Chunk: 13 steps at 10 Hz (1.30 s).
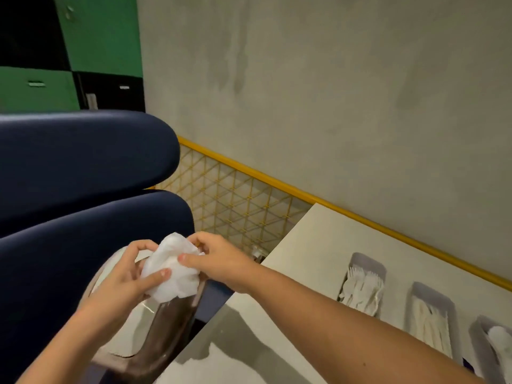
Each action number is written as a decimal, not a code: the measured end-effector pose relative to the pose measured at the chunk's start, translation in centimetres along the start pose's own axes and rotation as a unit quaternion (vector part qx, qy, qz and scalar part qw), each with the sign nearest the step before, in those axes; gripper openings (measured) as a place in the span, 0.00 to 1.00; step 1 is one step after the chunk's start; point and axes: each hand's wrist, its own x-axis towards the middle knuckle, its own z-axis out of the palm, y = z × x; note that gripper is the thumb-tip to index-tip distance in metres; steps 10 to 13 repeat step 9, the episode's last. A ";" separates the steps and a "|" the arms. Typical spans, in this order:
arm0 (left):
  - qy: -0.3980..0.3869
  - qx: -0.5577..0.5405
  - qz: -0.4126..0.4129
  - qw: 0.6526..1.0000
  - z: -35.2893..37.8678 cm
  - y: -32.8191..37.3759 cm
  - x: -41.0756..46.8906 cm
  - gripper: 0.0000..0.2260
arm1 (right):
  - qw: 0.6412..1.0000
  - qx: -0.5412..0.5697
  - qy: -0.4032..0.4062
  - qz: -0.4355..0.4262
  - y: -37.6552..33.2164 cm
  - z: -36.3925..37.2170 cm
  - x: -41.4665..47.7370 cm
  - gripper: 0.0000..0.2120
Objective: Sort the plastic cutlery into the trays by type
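Both hands meet on a crumpled white bundle [171,270] of thin, wrinkled material; what is inside it cannot be told. The left hand [126,275] curls round the bundle's left side with its thumb pressed on the front. The right hand [219,260] pinches the bundle's upper right edge between thumb and bent fingers. Directly under the hands stands a brown translucent container [166,328] with a pale object inside, not clear enough to name.

To the right of the right hand lies a white table [318,245] carrying three grey trays in a row. The first tray [368,263], nearest the right hand, holds white plastic forks [363,289], tines pointing away. The middle tray [432,291] holds long, slim white cutlery [428,325], its type unclear. The last tray [479,328], farthest from the hand and cut by the frame edge, holds white pieces with rounded ends [501,342].

Beyond the left hand sit two navy padded chairs [83,162]. Past the right hand runs a yellow lattice panel [235,200] along a grey wall [332,92].
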 end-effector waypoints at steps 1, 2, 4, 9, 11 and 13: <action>0.043 0.061 0.004 0.997 -5.0 -1.0 0.3 0.10 | 1.000 -0.004 -0.006 -0.014 -0.7 3.7 3.5 0.11; 0.083 0.097 0.023 0.992 -8.2 -1.6 0.2 0.11 | 0.996 -0.075 -0.002 -0.051 -1.6 6.5 6.3 0.08; 0.075 0.254 -0.014 0.964 -10.7 -3.2 1.0 0.09 | 0.952 -0.292 -0.057 -0.072 -2.1 9.2 8.1 0.07; -0.112 0.525 -0.198 0.820 -6.1 -7.2 5.0 0.16 | 0.935 -0.335 -0.101 -0.058 -3.1 5.7 6.2 0.16; -0.112 0.525 -0.198 0.820 -6.1 -7.2 5.0 0.16 | 0.935 -0.335 -0.101 -0.058 -3.1 5.7 6.2 0.16; -0.112 0.525 -0.198 0.820 -6.1 -7.2 5.0 0.16 | 0.935 -0.335 -0.101 -0.058 -3.1 5.7 6.2 0.16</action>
